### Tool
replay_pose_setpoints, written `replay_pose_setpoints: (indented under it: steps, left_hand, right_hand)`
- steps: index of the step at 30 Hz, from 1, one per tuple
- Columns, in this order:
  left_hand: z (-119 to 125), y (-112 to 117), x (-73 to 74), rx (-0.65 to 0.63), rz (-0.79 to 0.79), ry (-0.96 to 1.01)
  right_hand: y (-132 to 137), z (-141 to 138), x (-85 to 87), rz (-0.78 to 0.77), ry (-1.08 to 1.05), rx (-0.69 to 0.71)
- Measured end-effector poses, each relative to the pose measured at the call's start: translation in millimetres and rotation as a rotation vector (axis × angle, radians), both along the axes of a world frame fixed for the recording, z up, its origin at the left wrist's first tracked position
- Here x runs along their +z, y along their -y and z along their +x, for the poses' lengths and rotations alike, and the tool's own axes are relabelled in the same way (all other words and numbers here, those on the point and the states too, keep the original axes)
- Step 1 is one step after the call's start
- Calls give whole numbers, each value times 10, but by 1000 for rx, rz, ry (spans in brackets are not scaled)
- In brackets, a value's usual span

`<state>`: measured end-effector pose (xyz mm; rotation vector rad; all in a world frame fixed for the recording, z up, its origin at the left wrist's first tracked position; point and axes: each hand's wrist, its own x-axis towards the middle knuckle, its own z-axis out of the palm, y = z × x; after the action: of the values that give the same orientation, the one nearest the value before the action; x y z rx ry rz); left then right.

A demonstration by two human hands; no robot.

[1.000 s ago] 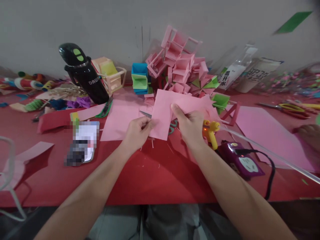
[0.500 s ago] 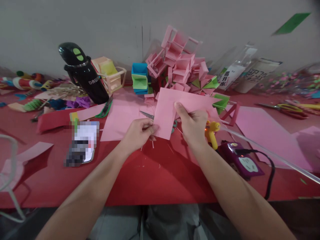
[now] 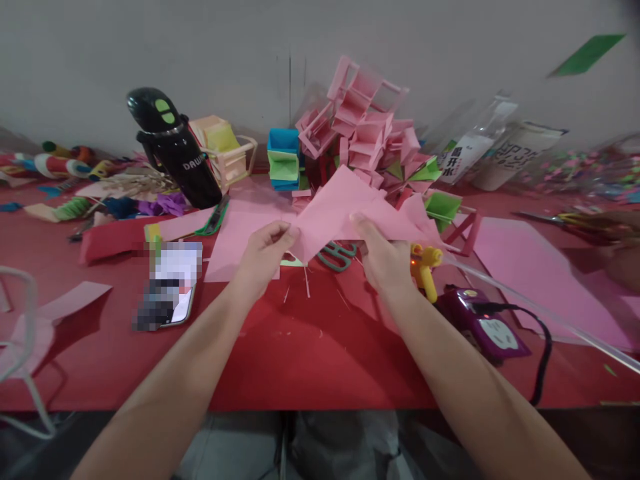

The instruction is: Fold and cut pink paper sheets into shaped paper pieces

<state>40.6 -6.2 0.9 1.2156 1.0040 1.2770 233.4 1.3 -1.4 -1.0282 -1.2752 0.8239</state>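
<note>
A pink paper sheet point(image 3: 340, 212) is held above the red table point(image 3: 310, 353) by both my hands. My left hand point(image 3: 263, 257) pinches its left corner between thumb and fingers. On the right, my right hand point(image 3: 385, 257) grips its lower edge with the thumb on top. The sheet is tilted, one corner pointing up toward the pile of pink folded paper boxes point(image 3: 365, 137). Green-handled scissors point(image 3: 336, 254) lie on the table just under the sheet.
A yellow glue gun point(image 3: 425, 268) and a purple power strip point(image 3: 483, 325) lie right of my right hand. A phone point(image 3: 170, 290) lies at left, a black bottle point(image 3: 175, 150) behind it. Pink sheets point(image 3: 530, 267) cover the right side, where another person's hand point(image 3: 625, 263) reaches in.
Both hands have turned the pink sheet, so a corner points up. The scissors beneath it are now uncovered. Another person's hand has come in at the right edge.
</note>
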Motion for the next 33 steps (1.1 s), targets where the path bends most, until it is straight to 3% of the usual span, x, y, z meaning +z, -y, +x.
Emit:
replay_pose_setpoints:
  steps: [3,5,10,13,16,19,22,26,33]
  left_hand:
    - [-139,-108,-1,97,-21,149]
    - [-264,-183,-14,140,0,116]
    - [-529,-270,-35,39,0,-92]
    - [-578,-262,-29,-45,72,-282]
    - [-546,-233,-19,-207,140,-490]
    - [-470,-188,-2,-257,183,-616]
    - [-380,-130,24,-234,211,-668]
    - [-249,-55,38,-305,252,-672]
    - [-123,-33,15,-327,300,-682]
  right_hand:
    - [25,10,43,-77,-76,198]
    - [36,31,109,-93,-90,300]
    - [32,133,267,-190,-240,511]
    - [2,167,226,-281,-145,461]
    - [-27,158,114,-283,98,391]
    - [-28,137,55,-279,338,444]
    - [0,115,79,-320,447,510]
    - [32,62,104,-310,519,525]
    - [33,-28,65,-270,536,599]
